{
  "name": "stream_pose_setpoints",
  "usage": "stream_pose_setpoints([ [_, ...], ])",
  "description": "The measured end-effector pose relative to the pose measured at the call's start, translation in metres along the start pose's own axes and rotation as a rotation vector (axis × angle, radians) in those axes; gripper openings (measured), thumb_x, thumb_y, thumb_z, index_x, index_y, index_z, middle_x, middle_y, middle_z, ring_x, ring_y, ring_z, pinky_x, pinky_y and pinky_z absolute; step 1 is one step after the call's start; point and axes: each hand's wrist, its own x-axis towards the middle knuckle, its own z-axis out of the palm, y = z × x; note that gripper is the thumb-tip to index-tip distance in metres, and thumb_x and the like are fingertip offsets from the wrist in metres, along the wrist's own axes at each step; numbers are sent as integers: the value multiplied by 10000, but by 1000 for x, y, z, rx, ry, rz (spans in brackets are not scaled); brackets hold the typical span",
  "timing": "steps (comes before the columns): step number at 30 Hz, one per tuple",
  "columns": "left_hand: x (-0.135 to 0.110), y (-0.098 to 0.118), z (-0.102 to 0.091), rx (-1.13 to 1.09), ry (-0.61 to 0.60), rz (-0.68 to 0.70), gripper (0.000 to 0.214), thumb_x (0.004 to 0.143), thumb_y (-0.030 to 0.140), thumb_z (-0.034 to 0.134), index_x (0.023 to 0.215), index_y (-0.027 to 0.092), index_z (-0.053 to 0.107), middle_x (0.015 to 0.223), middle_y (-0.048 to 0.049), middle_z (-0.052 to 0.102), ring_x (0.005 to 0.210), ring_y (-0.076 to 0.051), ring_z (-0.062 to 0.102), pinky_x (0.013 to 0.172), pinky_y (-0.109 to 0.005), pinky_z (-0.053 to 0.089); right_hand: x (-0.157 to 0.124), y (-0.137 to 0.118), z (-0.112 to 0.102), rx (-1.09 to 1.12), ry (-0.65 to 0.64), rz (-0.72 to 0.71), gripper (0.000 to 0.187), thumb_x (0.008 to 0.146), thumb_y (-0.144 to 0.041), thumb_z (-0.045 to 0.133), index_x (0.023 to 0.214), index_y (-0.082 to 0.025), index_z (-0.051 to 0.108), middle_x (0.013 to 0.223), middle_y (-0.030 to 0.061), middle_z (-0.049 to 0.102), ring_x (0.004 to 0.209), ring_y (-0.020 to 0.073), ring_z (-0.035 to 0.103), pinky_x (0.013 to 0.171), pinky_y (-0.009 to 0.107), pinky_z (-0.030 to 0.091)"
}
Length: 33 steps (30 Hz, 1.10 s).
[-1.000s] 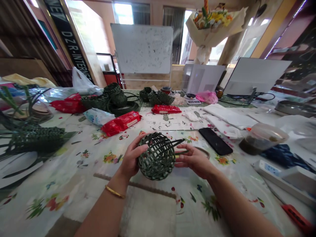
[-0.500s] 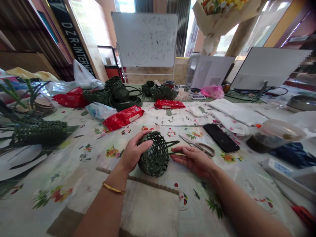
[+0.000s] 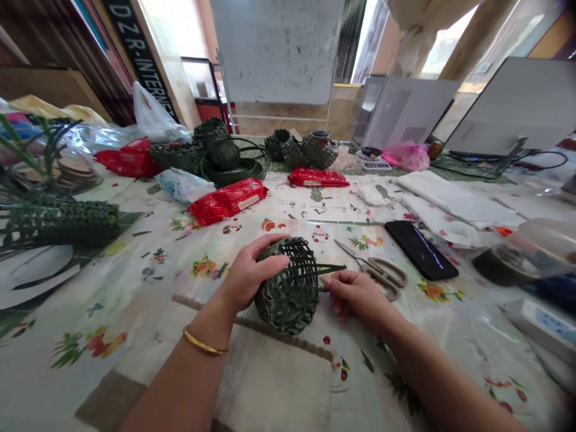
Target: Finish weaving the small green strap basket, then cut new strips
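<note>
A small dark green woven basket (image 3: pixel 290 288) lies on its side on the flowered tablecloth (image 3: pixel 148 300), its open weave facing away from me. My left hand (image 3: pixel 247 277) wraps over its left side and rim and holds it. My right hand (image 3: pixel 355 294) is at the basket's right side, fingers curled and pinched on a loose green strip (image 3: pixel 330 269) that sticks out of the weave. A gold bangle (image 3: pixel 202 343) sits on my left wrist.
Scissors (image 3: pixel 378 270) lie just right of my right hand, a black phone (image 3: pixel 420 249) beyond them. Red packets (image 3: pixel 227 201), more woven baskets (image 3: pixel 306 153) and a coil of green strips (image 3: pixel 234 171) stand farther back. A long woven piece (image 3: pixel 60 222) lies at left, a lidded container (image 3: pixel 526 249) at right.
The basket has come down from in front of me onto the table. My right hand's fingers have gone from stretched out to pinched on the strip. The view has tilted downward.
</note>
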Motion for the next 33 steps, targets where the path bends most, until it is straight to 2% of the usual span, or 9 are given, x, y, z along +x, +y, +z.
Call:
stream_pose_setpoints([
  [3, 1, -2, 2, 30, 5, 31, 468, 657, 312, 729, 1096, 187, 627, 973, -66, 669, 726, -180, 598, 661, -291, 469, 3, -1, 2, -69, 5, 25, 320, 715, -465, 665, 640, -199, 504, 393, -54, 503, 305, 75, 424, 312, 192, 338],
  [9, 2, -3, 2, 32, 0, 39, 434, 671, 306, 721, 1082, 204, 628, 945, -49, 665, 803, -202, 600, 679, -285, 469, 11, 0, 4, -202, 42, 43, 299, 740, -419, 629, 595, -210, 471, 337, -82, 411, 255, 54, 309, 278, 191, 191],
  [15, 2, -3, 2, 66, 13, 37, 438, 662, 314, 720, 1075, 198, 632, 954, -58, 672, 795, -215, 605, 678, -303, 474, 11, -6, 2, -186, -30, 105, 292, 750, -409, 604, 577, -203, 489, 341, -64, 432, 281, 48, 283, 313, 200, 165],
  [21, 2, -3, 2, 41, -16, 42, 433, 662, 303, 712, 1073, 194, 628, 941, -54, 670, 752, -193, 601, 667, -296, 477, 13, -4, 5, -308, 36, 69, 285, 731, -388, 629, 564, -202, 492, 335, -60, 424, 281, 56, 306, 318, 207, 188],
  [24, 2, -4, 2, 64, -27, 68, 417, 674, 302, 701, 1070, 191, 631, 944, -51, 665, 757, -190, 598, 665, -290, 474, 14, -7, 4, -270, 34, 93, 282, 695, -363, 669, 555, -203, 483, 337, -66, 421, 281, 54, 307, 316, 208, 185],
  [29, 2, -6, 3, 69, -39, 94, 406, 667, 289, 695, 1055, 186, 632, 940, -50, 657, 786, -204, 597, 684, -308, 474, 20, -13, -2, -182, -48, 171, 308, 632, -364, 723, 552, -199, 475, 362, -74, 434, 297, 38, 295, 327, 200, 143],
  [33, 2, -7, 4, 87, -41, 119, 386, 652, 280, 698, 1021, 187, 640, 978, -52, 644, 846, -223, 587, 735, -326, 467, 22, -14, 0, -134, -22, 192, 326, 609, -382, 732, 547, -198, 471, 362, -81, 413, 300, 31, 267, 334, 205, 98],
])
